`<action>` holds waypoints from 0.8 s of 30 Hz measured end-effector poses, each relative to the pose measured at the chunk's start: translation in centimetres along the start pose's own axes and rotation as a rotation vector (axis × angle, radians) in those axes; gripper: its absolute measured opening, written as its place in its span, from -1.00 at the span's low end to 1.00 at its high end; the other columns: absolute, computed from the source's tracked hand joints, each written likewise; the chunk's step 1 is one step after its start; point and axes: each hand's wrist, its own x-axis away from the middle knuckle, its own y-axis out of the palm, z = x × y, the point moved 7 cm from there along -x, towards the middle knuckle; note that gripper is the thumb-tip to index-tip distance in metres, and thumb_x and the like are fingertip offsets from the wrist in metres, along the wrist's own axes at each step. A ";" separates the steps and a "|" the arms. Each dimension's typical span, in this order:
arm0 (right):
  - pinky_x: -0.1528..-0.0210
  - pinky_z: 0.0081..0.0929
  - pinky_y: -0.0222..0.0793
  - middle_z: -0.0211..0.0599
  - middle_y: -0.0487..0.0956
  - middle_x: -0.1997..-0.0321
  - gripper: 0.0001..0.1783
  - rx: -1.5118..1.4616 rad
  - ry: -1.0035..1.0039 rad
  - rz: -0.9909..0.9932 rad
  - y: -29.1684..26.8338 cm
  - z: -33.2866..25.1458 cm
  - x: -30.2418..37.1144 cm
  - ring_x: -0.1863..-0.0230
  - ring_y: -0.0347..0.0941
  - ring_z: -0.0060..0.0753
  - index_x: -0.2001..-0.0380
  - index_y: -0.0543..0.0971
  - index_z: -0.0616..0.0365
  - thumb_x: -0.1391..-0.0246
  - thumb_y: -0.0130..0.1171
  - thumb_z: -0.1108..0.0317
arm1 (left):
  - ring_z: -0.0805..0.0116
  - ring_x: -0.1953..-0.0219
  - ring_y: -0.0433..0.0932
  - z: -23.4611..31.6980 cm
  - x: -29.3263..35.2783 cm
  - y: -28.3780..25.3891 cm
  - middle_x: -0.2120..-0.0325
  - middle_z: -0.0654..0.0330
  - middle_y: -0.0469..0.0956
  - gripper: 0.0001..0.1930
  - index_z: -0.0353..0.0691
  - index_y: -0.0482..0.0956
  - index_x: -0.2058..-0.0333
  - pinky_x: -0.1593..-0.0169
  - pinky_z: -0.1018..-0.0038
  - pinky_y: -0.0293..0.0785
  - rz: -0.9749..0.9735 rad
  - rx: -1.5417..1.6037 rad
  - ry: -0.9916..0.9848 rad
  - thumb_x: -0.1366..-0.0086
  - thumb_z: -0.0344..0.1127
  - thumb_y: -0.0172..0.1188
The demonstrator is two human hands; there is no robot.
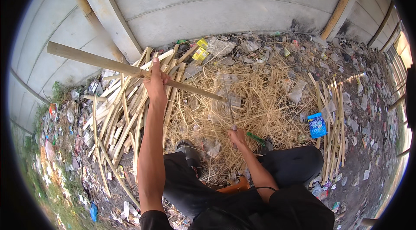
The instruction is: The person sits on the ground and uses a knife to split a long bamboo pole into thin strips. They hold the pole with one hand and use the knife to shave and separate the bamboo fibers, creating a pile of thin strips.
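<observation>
My left hand [156, 80] is closed round a long split bamboo strip [93, 59], which slants from the upper left down toward the middle. In my right hand [237, 137] is the handle of a knife with a long, narrow blade [229, 107]. The blade points away from me and crosses the strip near its right end; whether it is cutting in cannot be told. Beneath both lies a heap of thin bamboo shavings [268, 95].
Split bamboo strips [121, 121] are piled at left, with a smaller row [338, 130] at right. A blue packet [317, 125] lies beside that row. Scattered litter [368, 113] covers the ground. A grey panel wall [225, 0] with posts stands behind. Something orange [236, 185] shows between my legs.
</observation>
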 end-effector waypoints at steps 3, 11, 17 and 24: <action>0.66 -0.46 0.06 -0.53 0.28 0.70 -0.75 -0.150 -0.360 0.029 0.4 -6.2 0.6 0.73 0.12 -0.62 0.56 0.34 0.06 -0.14 0.16 0.46 | 0.51 0.65 0.19 0.0 0.4 1.2 0.73 0.39 0.18 -0.50 0.00 0.30 0.60 0.45 0.43 0.28 -0.003 0.001 0.012 -0.41 0.01 0.34; 0.66 -0.47 0.03 -0.52 0.27 0.67 -0.78 -0.452 -0.604 -0.014 1.0 -8.2 0.2 0.74 0.08 -0.66 0.45 0.35 0.06 -0.14 0.15 0.58 | 0.50 0.64 0.20 0.5 2.1 4.2 0.73 0.39 0.17 -0.48 0.02 0.29 0.62 0.41 0.41 0.33 -0.020 -0.079 0.026 -0.44 0.05 0.29; 0.66 -0.41 0.14 -0.49 0.28 0.70 -0.81 -0.136 0.151 -0.080 1.7 -1.7 0.4 0.77 0.11 -0.59 0.50 0.36 0.09 -0.06 0.19 0.49 | 0.53 0.66 0.20 0.3 1.4 2.3 0.75 0.38 0.20 -0.49 -0.01 0.32 0.61 0.47 0.44 0.32 -0.010 -0.050 0.038 -0.46 0.05 0.27; 0.67 -0.46 0.08 -0.54 0.26 0.71 -0.79 -0.639 -0.375 -0.268 2.4 -11.8 3.3 0.75 0.11 -0.63 0.52 0.34 0.01 -0.16 0.07 0.51 | 0.50 0.63 0.17 0.8 2.0 3.2 0.73 0.41 0.13 -0.46 0.05 0.26 0.63 0.41 0.40 0.28 -0.024 -0.092 0.070 -0.45 0.09 0.27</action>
